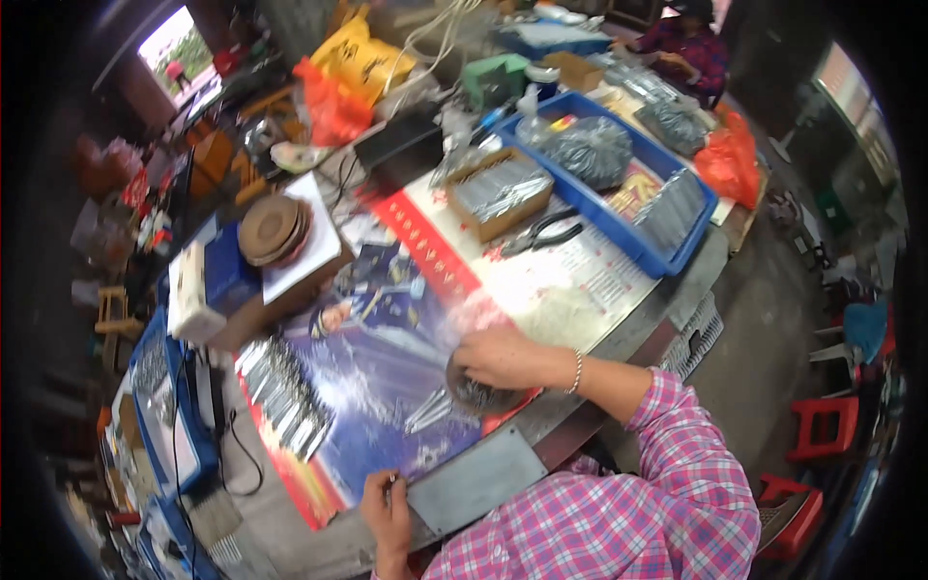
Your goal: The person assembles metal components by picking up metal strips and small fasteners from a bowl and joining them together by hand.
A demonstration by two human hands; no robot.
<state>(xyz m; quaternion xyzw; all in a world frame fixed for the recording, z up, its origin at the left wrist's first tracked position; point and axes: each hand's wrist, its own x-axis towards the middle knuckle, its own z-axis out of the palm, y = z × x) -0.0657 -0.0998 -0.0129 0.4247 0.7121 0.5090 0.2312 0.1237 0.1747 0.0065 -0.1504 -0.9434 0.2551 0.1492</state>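
Note:
My right hand (507,359) is over a dark round dish (474,394) near the front edge of the table; its fingers curl down at the dish and their tips are hidden. At the table's near edge, my left hand (387,512) has thumb and fingers pinched together around something small and dark that I cannot make out. Between the hands lies a flat grey metal plate (478,481). A few thin silver metal pieces (426,412) rest on the printed poster (372,362) left of the dish. Farther left, several silver metal pieces (285,398) lie in a dense row.
Pliers (546,235) lie beside a cardboard box (498,193) of metal pieces. Behind stands a blue tray (667,266) with bagged parts. A round brown stack (274,230) sits on a box at the left. Red stools (824,428) stand right; another person (684,53) sits at the back.

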